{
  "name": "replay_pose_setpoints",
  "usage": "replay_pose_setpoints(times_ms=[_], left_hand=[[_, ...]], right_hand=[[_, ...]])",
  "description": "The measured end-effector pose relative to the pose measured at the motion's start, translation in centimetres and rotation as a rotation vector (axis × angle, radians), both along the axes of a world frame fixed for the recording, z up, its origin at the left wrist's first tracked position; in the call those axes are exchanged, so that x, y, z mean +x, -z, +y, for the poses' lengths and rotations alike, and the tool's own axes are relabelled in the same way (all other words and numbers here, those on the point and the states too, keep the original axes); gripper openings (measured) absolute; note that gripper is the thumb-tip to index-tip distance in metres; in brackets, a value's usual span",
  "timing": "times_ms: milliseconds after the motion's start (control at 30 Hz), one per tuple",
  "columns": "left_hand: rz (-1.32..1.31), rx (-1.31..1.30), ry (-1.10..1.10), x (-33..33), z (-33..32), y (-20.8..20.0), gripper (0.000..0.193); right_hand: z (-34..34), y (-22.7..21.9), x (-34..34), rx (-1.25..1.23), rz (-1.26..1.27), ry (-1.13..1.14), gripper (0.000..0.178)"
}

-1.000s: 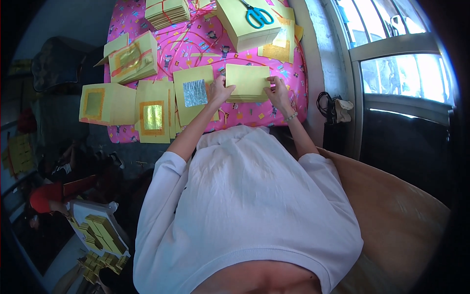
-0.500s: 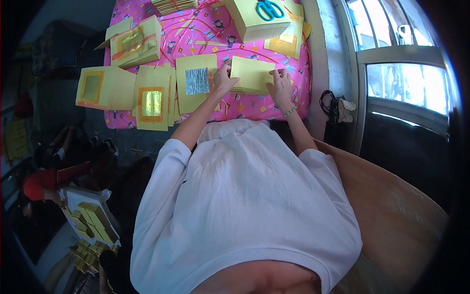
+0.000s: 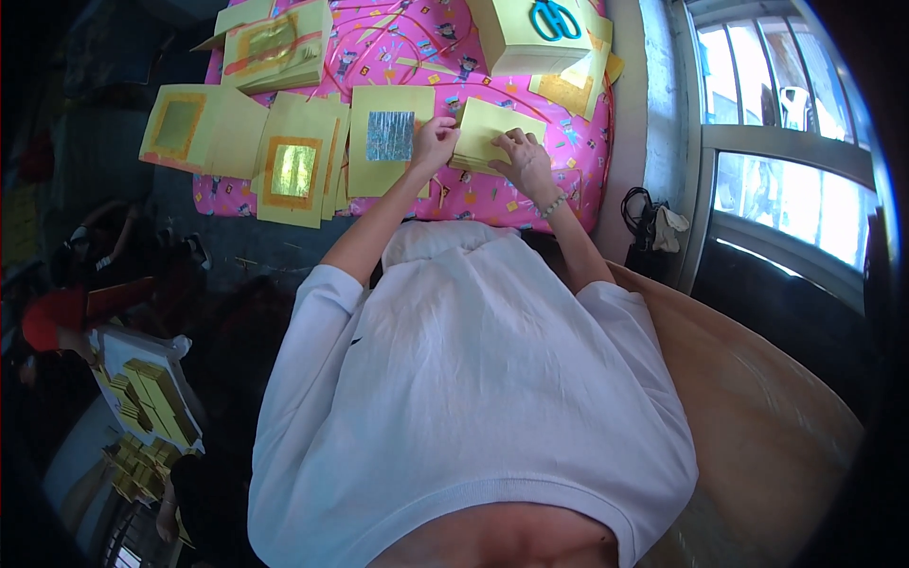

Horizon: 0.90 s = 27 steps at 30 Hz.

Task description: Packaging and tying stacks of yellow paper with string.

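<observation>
A stack of yellow paper sheets point(image 3: 483, 115) lies slightly turned on the pink table cover in front of me. My left hand point(image 3: 436, 145) is closed at its left edge, thumb and fingers pinching the sheets there. Over the stack's right part rests my right hand point(image 3: 525, 163), fingers bent and apart, the tips touching the top sheet. Just left of my left hand lies a yellow sheet with a silver foil square point(image 3: 390, 137). Further left are yellow sheets with a gold foil square point(image 3: 294, 171) framed in orange.
Teal-handled scissors point(image 3: 555, 19) lie on a tall yellow paper block point(image 3: 535, 59) at the back right. Another paper stack point(image 3: 284, 52) stands at the back left. A wall and barred window point(image 3: 772, 66) border the right. A person in a red top works at lower left.
My right hand has moved left from the stack's right edge onto its top. The stack now lies more turned, its right side nearer me. The whole view has shifted slightly.
</observation>
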<state>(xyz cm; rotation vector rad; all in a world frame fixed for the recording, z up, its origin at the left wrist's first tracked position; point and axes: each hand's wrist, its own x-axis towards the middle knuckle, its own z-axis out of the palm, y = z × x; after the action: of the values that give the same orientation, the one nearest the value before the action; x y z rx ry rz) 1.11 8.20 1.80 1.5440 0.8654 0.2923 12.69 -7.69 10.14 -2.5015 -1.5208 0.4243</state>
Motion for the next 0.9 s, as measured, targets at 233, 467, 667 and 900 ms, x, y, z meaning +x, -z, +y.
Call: replay_pose_setpoints(times_ms=[233,467,667,900], left_hand=[[-0.017,0.201,-0.168,-6.1,0.3,0.2,0.019],[0.079,0.482,-0.092,-10.8,0.6,0.4,0.017],[0.152,0.624,-0.035,-11.5,0.1,0.0,0.021],[0.158,0.638,0.054,-12.0,0.1,-0.7,0.025]], right_hand=[[0.2,0.0,-0.5,-0.011,-0.112,-0.053,0.048],[1.0,0.2,-0.9,-0.060,-0.154,-0.056,0.052],[1.0,0.4,-0.8,-0.057,-0.154,-0.069,0.050],[1.4,-0.7,-1.7,-0.091,-0.176,-0.045,0.053]])
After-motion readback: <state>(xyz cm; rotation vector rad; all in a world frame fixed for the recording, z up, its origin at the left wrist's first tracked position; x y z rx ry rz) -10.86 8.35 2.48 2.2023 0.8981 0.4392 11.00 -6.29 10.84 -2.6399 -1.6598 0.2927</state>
